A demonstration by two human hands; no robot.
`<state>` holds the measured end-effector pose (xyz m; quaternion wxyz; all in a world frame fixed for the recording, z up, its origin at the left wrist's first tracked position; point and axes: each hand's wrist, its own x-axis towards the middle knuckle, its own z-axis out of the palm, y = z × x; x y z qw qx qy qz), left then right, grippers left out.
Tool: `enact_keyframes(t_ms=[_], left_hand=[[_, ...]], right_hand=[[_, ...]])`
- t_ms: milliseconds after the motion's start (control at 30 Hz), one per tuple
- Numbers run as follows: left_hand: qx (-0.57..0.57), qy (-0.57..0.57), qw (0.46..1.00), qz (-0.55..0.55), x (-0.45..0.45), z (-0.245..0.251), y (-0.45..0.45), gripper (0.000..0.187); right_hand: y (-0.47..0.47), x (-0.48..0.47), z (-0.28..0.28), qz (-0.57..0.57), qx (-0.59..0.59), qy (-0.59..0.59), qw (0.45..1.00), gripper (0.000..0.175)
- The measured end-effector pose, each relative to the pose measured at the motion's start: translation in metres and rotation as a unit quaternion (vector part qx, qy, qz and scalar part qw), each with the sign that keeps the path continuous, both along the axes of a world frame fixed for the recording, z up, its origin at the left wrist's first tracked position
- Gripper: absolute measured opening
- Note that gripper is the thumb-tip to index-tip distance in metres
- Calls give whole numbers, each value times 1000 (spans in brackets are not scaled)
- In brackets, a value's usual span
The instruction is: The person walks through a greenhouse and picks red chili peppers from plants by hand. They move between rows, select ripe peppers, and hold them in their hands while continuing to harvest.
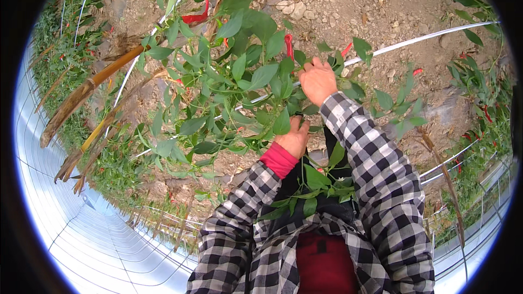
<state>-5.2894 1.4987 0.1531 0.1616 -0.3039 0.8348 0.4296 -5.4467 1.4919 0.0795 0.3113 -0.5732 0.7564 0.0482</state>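
A leafy chili pepper plant (229, 90) spreads before me, with red peppers hanging among its leaves. My right hand (318, 82) reaches into its right side, fingers curled at the stems beside a white support strap (396, 45). Just left of those fingers hangs a wrinkled red chili pepper (289, 47); another red chili (346, 50) shows to their right. Lower and nearer my body, my left hand (292, 139) is among the leaves. Foliage partly covers its fingers, and whatever either hand may grip is hidden.
A bamboo stake (110, 71) slants in from the left, with weathered stakes (92, 151) below it. Leafy stems (314, 188) stand against my body. Stony soil (302, 8) lies beyond the plant. More pepper plants (482, 118) grow to the right, near a thin stake (445, 171).
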Motion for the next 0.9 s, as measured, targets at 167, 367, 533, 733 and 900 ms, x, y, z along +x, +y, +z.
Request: enact_keyframes(t_ms=[167, 367, 533, 733, 900], left_hand=[[24, 135, 974, 183, -29, 4, -55, 22], [-45, -41, 998, -30, -56, -60, -102, 18], [-64, -185, 969, -153, -38, -68, -83, 18], [-83, -94, 990, 58, -34, -58, -113, 29], [195, 48, 937, 287, -36, -41, -139, 22]], right_hand=[[30, 21, 8, -8, -36, -3, 999, 15], [41, 33, 21, -49, -132, -4, 990, 25], [44, 24, 44, -68, -182, -44, 980, 26], [31, 17, 90, -108, -303, -201, 925, 25], [7, 14, 102, -111, -350, -143, 919, 28]])
